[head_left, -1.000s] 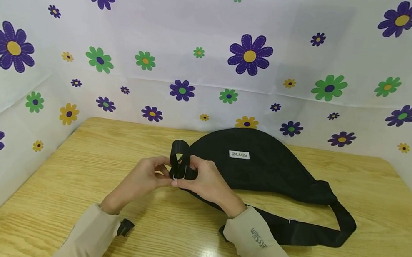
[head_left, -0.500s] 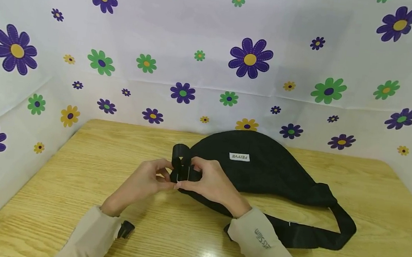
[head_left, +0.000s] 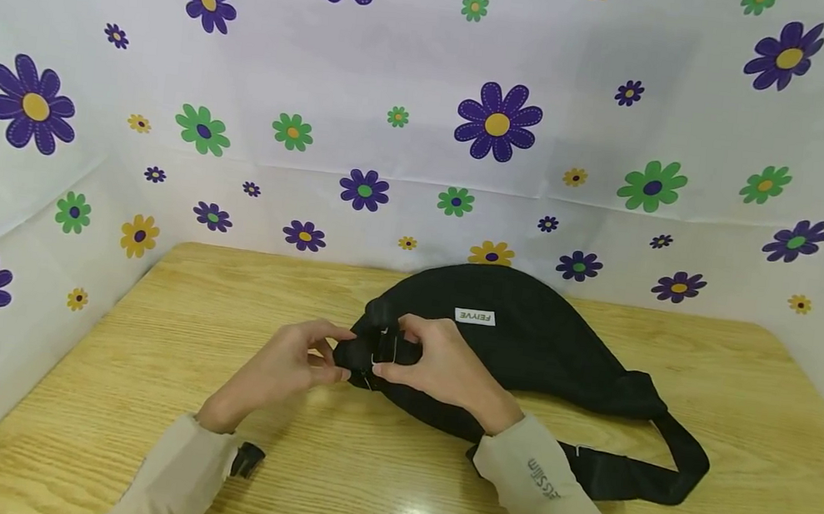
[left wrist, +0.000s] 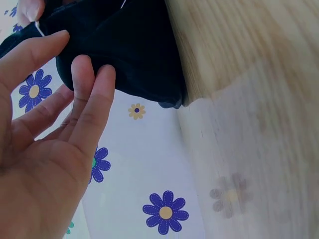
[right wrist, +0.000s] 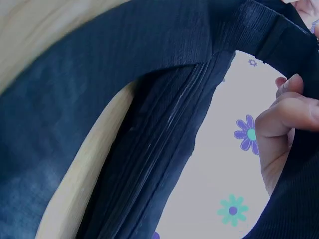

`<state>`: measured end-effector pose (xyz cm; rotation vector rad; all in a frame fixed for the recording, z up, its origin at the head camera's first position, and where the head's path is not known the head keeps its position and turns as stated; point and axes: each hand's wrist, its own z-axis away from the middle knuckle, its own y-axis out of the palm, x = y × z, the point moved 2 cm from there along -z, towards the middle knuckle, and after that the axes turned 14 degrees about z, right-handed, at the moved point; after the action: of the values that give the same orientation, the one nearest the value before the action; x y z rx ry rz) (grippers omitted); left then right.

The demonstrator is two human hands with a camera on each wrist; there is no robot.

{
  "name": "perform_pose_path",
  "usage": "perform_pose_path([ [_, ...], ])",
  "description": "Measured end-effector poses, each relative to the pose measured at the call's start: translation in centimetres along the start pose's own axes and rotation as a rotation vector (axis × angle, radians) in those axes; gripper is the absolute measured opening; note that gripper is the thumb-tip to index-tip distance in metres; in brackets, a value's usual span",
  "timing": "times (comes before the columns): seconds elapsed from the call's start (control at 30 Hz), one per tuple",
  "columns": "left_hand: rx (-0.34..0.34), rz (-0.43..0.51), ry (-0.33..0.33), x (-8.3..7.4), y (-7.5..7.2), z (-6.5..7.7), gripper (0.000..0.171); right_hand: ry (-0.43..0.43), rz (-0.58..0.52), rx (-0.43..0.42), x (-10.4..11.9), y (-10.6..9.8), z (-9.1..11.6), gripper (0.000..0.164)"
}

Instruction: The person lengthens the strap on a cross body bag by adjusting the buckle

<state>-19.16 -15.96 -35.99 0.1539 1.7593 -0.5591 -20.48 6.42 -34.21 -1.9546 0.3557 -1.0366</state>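
A black waist bag [head_left: 516, 343] with a small white label lies on the table, its left end under both hands. My left hand [head_left: 291, 366] pinches the black fabric at that end between thumb and fingertips; in the left wrist view these fingertips lie on the dark cloth. My right hand [head_left: 441, 369] pinches the webbing strap [head_left: 380, 314] beside a thin metal slider [left wrist: 40, 28]. The strap rises in a short loop between the two hands. In the right wrist view, the wide black strap [right wrist: 99, 59] crosses close in front, with the right fingers curled behind its edge.
A black plastic buckle piece [head_left: 247, 459] sits on the wooden table [head_left: 328, 483] beside the left sleeve. The rest of the strap [head_left: 630, 477] loops round at the right, partly under the right forearm. A flower-print cloth [head_left: 291, 43] stands behind the table.
Both hands have shifted slightly right with the strap. The upright strap loop has lowered and leaned right over the bag's end, and more black fabric shows between the hands.
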Motion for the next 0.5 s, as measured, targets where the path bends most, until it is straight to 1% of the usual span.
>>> perform_pose_path([
  [0.13, 0.010, 0.012, 0.006, 0.1, -0.1, 0.0, 0.044, 0.011, 0.023, 0.003, -0.6, -0.4, 0.4, 0.027],
  [0.3, 0.019, 0.035, -0.001, 0.1, -0.4, 0.0, 0.044, 0.042, 0.029, 0.016, -1.1, -0.9, 1.0, 0.028],
  [0.5, 0.035, 0.033, 0.012, 0.1, -0.6, 0.1, 0.043, 0.039, 0.043, 0.014, -1.4, -1.3, 1.5, 0.029],
])
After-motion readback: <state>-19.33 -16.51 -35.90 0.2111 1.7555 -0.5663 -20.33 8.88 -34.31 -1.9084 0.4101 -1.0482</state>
